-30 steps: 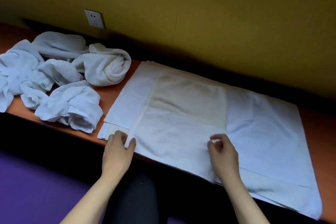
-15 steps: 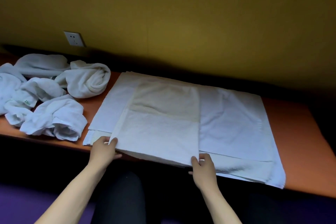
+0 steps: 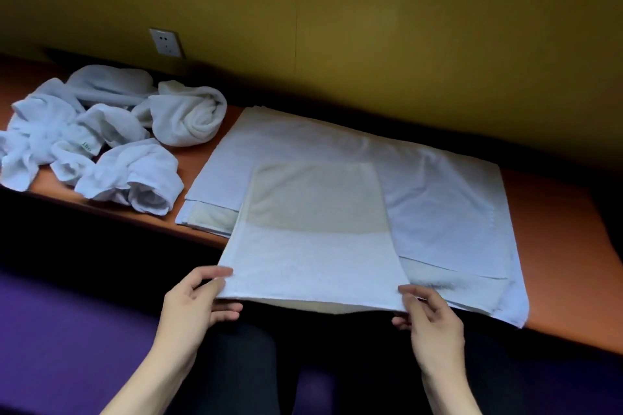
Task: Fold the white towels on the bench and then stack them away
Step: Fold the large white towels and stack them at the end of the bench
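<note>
Change: folded towel [image 3: 313, 239] now lifted toward the person, near edge off the table [image 3: 556, 246]
Grip: left hand [image 3: 199, 300] and right hand [image 3: 428, 310] pinch its near corners
Meaning: fold done, ready to stack; crumpled pile [image 3: 101, 138] waits at left

Both forearms are bare, no sleeves, watch or rings showing on the left hand [image 3: 190, 308] or right hand [image 3: 429, 323]. Dark trousers [image 3: 236, 371] at bottom centre.
</note>
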`<state>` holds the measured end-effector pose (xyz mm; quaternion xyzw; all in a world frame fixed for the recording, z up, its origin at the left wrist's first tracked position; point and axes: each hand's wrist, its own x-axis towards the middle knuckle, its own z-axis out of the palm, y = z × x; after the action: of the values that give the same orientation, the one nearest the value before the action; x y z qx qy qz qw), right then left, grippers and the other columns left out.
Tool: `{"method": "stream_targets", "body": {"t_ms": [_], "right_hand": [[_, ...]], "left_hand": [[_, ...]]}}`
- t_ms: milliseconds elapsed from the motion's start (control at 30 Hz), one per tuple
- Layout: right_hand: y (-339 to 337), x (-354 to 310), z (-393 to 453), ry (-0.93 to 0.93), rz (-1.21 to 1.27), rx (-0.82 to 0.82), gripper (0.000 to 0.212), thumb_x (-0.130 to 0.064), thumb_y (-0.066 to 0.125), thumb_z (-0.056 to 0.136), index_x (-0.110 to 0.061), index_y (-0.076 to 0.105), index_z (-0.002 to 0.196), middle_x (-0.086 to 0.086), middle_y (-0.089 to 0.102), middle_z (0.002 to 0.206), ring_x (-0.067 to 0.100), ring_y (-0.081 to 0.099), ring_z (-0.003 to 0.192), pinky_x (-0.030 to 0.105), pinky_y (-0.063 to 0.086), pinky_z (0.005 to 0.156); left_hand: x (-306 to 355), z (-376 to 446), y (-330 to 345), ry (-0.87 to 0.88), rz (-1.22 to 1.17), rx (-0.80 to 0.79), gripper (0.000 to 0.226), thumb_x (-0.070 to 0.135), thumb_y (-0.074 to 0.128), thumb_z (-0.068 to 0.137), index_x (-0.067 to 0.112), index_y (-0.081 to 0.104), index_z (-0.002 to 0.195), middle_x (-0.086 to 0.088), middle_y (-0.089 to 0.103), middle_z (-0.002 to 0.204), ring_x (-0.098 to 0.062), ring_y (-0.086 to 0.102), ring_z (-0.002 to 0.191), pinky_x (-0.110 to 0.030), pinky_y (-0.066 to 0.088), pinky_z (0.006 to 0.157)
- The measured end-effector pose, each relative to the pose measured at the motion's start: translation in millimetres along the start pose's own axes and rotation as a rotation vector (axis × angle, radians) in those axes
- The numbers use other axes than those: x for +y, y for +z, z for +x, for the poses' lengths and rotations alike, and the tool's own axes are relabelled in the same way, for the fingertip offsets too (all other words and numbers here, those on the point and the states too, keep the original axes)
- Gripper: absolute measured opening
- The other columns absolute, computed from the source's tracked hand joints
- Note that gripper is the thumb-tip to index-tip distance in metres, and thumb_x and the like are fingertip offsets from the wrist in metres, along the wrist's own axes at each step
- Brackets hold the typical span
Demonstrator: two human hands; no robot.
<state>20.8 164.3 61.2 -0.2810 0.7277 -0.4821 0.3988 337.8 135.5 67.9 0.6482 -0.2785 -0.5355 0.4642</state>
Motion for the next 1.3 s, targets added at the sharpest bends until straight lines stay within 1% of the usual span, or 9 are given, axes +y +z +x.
{"method": "stream_targets", "body": {"t_ms": [133,233,433,500,633,767,1100,1167,1300], "right_hand": [[-6,0,2,0.085,0.272,-0.124,0.017,0.006,0.064,0.09,-0.004,0.07,0.102,0.011,0.075,0.087,0.017,0.074,0.073,0.022,0.061,0.071],[-2,1,15,-0.033,0.123,-0.212,0.037,0.011,0.073,0.082,-0.011,0.067,0.111,0.006,0.078,0.101,0.015,0.075,0.093,0.019,0.057,0.086],[23,-29,85,-0.357,-0.277,-0.027,0.013,-0.017,0.074,0.09,-0.026,0.07,0.082,0.001,0.064,0.076,0.002,0.058,0.066,0.012,0.043,0.068],[34,-43,115,-0.426,-0.342,-0.015,0.009,-0.025,0.068,0.095,-0.024,0.068,0.086,0.005,0.06,0.088,0.0,0.058,0.072,0.006,0.039,0.069],[66,-56,171,-0.383,-0.3,-0.074,0.028,-0.034,0.056,0.102,-0.011,0.061,0.087,0.016,0.058,0.079,0.014,0.048,0.068,0.025,0.039,0.063],[102,-61,213,-0.314,-0.221,-0.006,0.028,-0.04,0.062,0.098,-0.012,0.067,0.099,0.004,0.063,0.083,0.016,0.056,0.073,0.027,0.042,0.064],[145,-52,263,-0.329,-0.456,0.04,0.028,-0.045,0.059,0.098,-0.018,0.062,0.106,0.004,0.066,0.091,0.024,0.063,0.082,0.032,0.048,0.068],[146,-47,261,-0.327,-0.5,0.047,0.025,-0.043,0.058,0.098,-0.019,0.06,0.107,0.004,0.066,0.095,0.025,0.062,0.086,0.035,0.051,0.073],[128,-37,241,-0.324,-0.589,0.062,0.023,-0.041,0.058,0.095,-0.024,0.053,0.11,0.003,0.06,0.102,0.023,0.059,0.091,0.035,0.045,0.076]], "left_hand": [[-6,-3,-9,-0.034,-0.105,-0.063,0.025,-0.007,0.051,0.096,0.0,0.069,0.113,-0.021,0.071,0.094,-0.024,0.069,0.065,-0.025,0.057,0.055],[-4,8,-2,0.001,-0.1,-0.134,0.03,-0.011,0.056,0.093,0.003,0.066,0.118,-0.011,0.077,0.104,-0.022,0.07,0.071,-0.023,0.055,0.053],[19,62,14,0.264,0.249,0.091,0.006,0.019,0.07,0.094,0.015,0.072,0.09,-0.002,0.063,0.063,-0.011,0.054,0.055,-0.02,0.045,0.049],[32,84,20,0.377,0.378,0.145,0.007,0.029,0.074,0.091,0.026,0.071,0.086,0.005,0.06,0.069,-0.011,0.053,0.06,-0.019,0.044,0.059],[51,136,48,0.479,0.474,0.144,0.017,0.037,0.067,0.096,0.022,0.066,0.087,-0.003,0.071,0.088,-0.014,0.065,0.079,-0.031,0.05,0.073],[58,189,71,0.421,0.428,0.214,0.025,0.042,0.063,0.097,0.021,0.062,0.084,-0.002,0.068,0.076,-0.015,0.057,0.068,-0.033,0.041,0.065],[38,252,87,0.297,0.605,0.323,0.031,0.044,0.061,0.097,0.014,0.065,0.104,-0.002,0.068,0.097,-0.03,0.063,0.101,-0.036,0.044,0.084],[33,249,88,0.406,0.735,0.335,0.032,0.037,0.061,0.098,0.012,0.06,0.118,-0.007,0.064,0.114,-0.034,0.058,0.11,-0.041,0.042,0.092],[23,219,96,0.978,1.057,0.172,0.031,0.028,0.049,0.102,0.013,0.062,0.125,-0.012,0.056,0.139,-0.037,0.058,0.112,-0.048,0.044,0.093]]}}
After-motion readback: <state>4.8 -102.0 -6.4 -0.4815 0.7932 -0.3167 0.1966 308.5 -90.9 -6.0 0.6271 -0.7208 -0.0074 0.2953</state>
